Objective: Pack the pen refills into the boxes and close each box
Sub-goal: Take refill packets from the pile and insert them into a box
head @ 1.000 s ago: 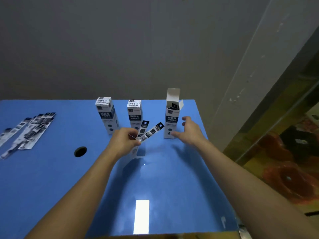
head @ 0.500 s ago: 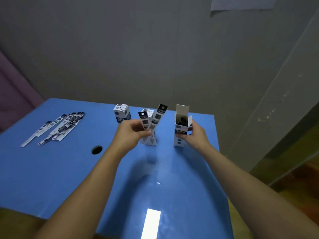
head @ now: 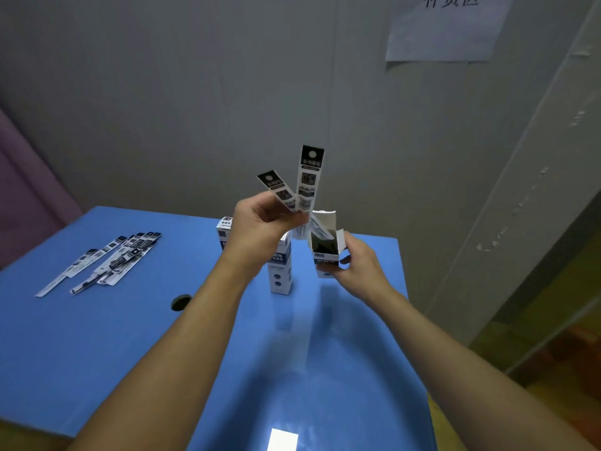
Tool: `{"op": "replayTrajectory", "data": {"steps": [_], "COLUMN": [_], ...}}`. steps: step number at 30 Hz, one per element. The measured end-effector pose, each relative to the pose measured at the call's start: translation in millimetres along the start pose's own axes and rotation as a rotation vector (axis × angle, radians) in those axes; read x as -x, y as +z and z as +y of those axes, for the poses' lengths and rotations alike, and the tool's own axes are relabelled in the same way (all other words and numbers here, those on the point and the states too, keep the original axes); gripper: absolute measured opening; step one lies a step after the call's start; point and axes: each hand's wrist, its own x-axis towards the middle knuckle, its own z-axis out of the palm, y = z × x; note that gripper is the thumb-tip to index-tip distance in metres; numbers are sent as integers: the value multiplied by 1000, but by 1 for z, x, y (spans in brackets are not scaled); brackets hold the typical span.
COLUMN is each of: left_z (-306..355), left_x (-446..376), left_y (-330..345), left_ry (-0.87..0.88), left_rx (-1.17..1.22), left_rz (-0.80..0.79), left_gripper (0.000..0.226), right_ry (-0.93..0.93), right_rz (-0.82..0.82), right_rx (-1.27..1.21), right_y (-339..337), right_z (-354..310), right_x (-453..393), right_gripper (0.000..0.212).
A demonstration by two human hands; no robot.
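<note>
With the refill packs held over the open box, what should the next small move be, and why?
Probably lower the left hand so the two refill packs slide down into the open box. Their lower ends already sit at its mouth, its flap is up, and the right hand holds it.

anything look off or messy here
Mostly tidy. The two refill packs in the left hand splay apart in a V above the open box, so they may snag going in. The spare refills lie in a loose, overlapping heap.
</note>
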Motion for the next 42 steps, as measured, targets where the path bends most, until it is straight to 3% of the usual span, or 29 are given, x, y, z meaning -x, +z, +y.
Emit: {"op": "replayTrajectory", "data": {"steps": [23,32,37,42], "left_z": [-18,-49,-51,-53], "left_x": [-1,4,7,10], "left_y": [15,2,-1,-4], "left_ry": [30,-25,61,135], "left_rx": [80,-334,-553,-624], "left_rz": [-7,-59,-75,-97], "left_gripper": [18,10,10,10], "right_ry": [-87,-110,-108,-75], "right_rz": [14,43,42,32], "right_rx": [52,38,42,27], "right_y": [9,10,11,15], "right_z": [-3,-11,-12,-15], "right_x": [7,7,9,12], "right_gripper": [53,47,47,46]}}
